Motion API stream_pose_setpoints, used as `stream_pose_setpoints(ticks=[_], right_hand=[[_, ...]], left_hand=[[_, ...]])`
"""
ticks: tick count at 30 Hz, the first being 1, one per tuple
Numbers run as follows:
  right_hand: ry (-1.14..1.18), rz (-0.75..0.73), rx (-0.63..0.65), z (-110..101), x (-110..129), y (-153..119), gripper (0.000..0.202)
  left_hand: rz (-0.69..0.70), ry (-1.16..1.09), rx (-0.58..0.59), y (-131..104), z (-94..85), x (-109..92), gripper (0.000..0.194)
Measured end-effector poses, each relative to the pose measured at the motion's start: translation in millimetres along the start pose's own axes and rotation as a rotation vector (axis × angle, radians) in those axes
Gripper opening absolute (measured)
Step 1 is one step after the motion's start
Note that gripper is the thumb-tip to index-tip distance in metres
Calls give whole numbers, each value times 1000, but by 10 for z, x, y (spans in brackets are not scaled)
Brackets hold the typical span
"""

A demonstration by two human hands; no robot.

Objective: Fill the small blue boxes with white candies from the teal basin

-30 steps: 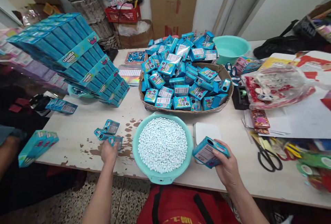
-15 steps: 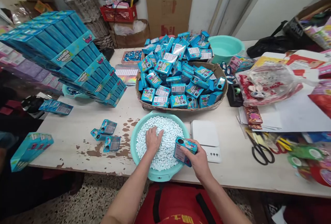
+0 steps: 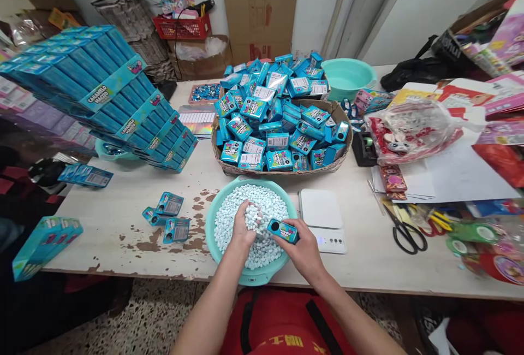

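A turquoise basin (image 3: 210, 235) full of small white candies (image 3: 233, 207) stands at the table's front edge. My left hand (image 3: 242, 229) is cupped above them, its palm turned up and heaped with candies. In my right hand (image 3: 305, 248) is a small blue candy box (image 3: 282, 231), tilted over the basin's right side with its narrow face with a dark round spot turned upward. The box is close beside the handful of candies. My right fingers cover part of the box. Just right of the basin lies a white digital scale (image 3: 321, 210).
Behind the basin, a cardboard tray (image 3: 282, 172) overflows with blue boxes. A tall leaning stack of boxed displays (image 3: 135, 109) rises at left, with a few loose boxes (image 3: 177, 230) in front. Black scissors (image 3: 409, 235), tape rolls and bags crowd the right. Another basin (image 3: 347, 79) sits behind.
My left hand has gone from lying palm-down on the candies to holding a scooped handful. My right hand has brought the box left and turned its narrow face up.
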State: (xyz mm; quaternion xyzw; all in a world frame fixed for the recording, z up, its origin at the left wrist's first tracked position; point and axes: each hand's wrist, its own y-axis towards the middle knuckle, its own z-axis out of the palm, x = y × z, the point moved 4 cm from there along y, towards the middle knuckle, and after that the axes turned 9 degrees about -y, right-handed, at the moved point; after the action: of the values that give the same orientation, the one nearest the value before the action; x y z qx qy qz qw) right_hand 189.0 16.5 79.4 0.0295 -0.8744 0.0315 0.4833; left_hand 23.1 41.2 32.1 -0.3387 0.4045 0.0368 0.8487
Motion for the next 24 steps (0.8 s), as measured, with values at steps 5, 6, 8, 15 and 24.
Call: stream_pose_setpoints(ticks=[5, 6, 8, 15, 24], right_hand=[[-67, -76, 14, 133, 120, 19, 24], [-77, -88, 22, 156, 143, 29, 24], [-95, -116, 46, 195, 181, 50, 25], [-124, -121, 37, 257, 213, 108, 29], [14, -24, 51, 263, 245, 175, 30]], left_hand=[[89, -155, 118, -298, 256, -253, 23], [123, -125, 123, -320, 282, -283, 21], [176, -55, 119, -325, 309, -318, 18], [175, -8, 74, -235, 310, -306, 26], [240, 48, 121, -241, 417, -438, 30]])
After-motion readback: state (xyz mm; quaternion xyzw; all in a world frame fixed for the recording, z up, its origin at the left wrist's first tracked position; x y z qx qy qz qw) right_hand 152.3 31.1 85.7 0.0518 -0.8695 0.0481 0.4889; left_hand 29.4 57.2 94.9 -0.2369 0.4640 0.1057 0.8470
